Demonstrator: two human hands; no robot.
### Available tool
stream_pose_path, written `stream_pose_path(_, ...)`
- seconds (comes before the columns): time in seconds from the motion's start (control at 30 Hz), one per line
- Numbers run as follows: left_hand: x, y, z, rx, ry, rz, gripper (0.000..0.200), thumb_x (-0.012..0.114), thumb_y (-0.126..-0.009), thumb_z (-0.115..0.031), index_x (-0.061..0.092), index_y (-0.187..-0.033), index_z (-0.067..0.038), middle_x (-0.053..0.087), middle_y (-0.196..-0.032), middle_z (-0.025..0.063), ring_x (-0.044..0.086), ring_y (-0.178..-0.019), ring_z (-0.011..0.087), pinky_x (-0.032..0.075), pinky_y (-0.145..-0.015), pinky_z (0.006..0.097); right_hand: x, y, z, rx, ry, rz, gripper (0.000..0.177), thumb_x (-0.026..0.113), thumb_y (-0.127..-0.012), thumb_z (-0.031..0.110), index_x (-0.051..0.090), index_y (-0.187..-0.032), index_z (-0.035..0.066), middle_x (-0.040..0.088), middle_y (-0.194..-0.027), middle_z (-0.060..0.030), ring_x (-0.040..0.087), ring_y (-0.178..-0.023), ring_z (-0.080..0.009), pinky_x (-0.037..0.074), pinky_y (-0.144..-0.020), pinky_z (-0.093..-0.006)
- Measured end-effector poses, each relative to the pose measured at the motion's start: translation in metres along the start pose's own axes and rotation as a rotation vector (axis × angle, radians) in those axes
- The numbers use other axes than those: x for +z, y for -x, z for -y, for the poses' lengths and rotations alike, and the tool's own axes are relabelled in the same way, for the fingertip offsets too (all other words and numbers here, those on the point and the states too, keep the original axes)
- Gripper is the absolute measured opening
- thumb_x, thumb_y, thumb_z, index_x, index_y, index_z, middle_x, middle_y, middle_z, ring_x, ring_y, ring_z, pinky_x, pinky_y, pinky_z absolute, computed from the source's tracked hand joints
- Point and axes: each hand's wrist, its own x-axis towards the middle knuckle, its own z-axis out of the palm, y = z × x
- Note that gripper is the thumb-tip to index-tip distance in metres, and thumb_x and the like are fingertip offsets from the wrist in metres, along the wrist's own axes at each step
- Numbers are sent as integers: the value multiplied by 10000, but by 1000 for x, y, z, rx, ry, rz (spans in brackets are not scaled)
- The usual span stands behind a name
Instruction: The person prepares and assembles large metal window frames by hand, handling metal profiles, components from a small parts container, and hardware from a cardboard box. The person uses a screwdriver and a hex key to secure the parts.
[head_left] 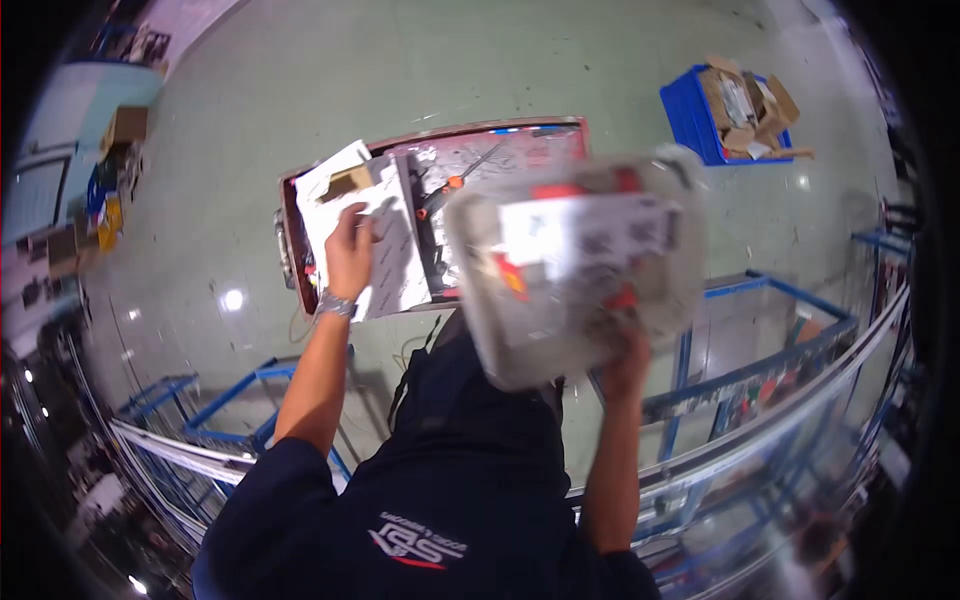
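Right of centre, above the person's dark-clad torso, a translucent plastic container is held up off the floor, close to the camera. Motion blur softens its outline. Its long axis runs roughly across the view, rising slightly toward the right, and one broad face is turned to the camera. That face carries a white label with dark print too smeared to read. Red and orange contents show dimly through the cloudy wall. The right hand grasps the container at its lower edge, fingers clamped on the rim, and the forearm rises from below.

Further left, the left hand lies on a stack of white sheets, with a metal wristband at the wrist. Whether its fingers pinch a sheet or only press on it cannot be told. These sheets rest on a red-rimmed tray, which the container partly overlaps. A blue crate holding cardboard stands well apart on the green floor, at upper right.
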Motion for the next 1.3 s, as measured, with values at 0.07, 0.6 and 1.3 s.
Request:
stream_pose_path(0.07, 25, 4, -3, -57, 23, 120, 230, 599, -939, -92, 638, -1142, 10, 708, -927, 196, 717, -752, 255, 552, -701, 349, -20, 30, 53, 49, -222, -65, 464, 614, -844, 204, 592, -1242, -33, 646, -1125, -204, 668, -1016, -288, 563, -872, -442)
stream_pose_path(0.6, 173, -1, 9, -169, -693, 409, 366, 638, -855, -206, 514, -1153, -35, 702, -936, 240, 698, -885, 421, 558, -759, 519, -103, 167, 71, -103, -160, -675, 281, 543, -891, 249, 604, -1033, 14, 690, -948, -135, 690, -859, -263, 589, -764, -397)
stream_pose_path(1.3, 271, -5, -12, -98, -251, 389, 276, 686, -855, -315, 703, -848, -39, 735, -843, 163, 732, -798, 316, 581, -742, 427, -82, 128, 71, -29, -107, -546, 502, 545, -846, 215, 539, -1314, 31, 657, -997, -110, 677, -855, -257, 595, -723, -387)
